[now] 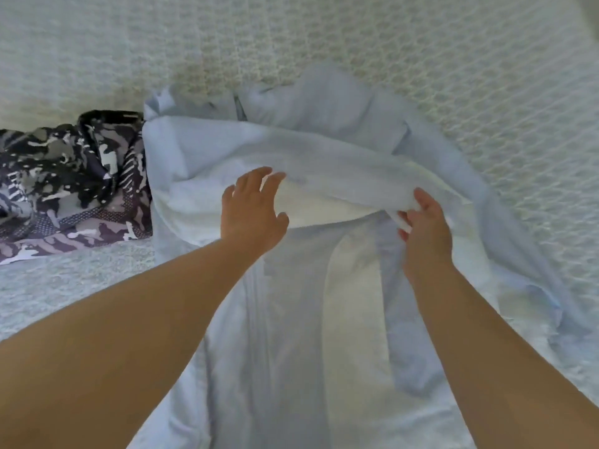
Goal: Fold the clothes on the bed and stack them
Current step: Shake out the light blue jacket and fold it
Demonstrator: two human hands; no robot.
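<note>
A pale blue shirt [291, 319] lies spread on the bed, its body running toward me and its upper part bunched at the far end. A fold of it is lifted across the middle. My right hand [424, 228] pinches the right end of that raised fold between thumb and fingers. My left hand [252, 209] hovers with fingers spread at the underside of the fold's left part, holding nothing. A black, grey and white patterned garment [71, 183] lies crumpled at the left.
The bed's white textured cover [486, 76] fills the far side and right. The patterned garment sits tight against the blue shirt's left edge. Bare cover shows at the near left [64, 286].
</note>
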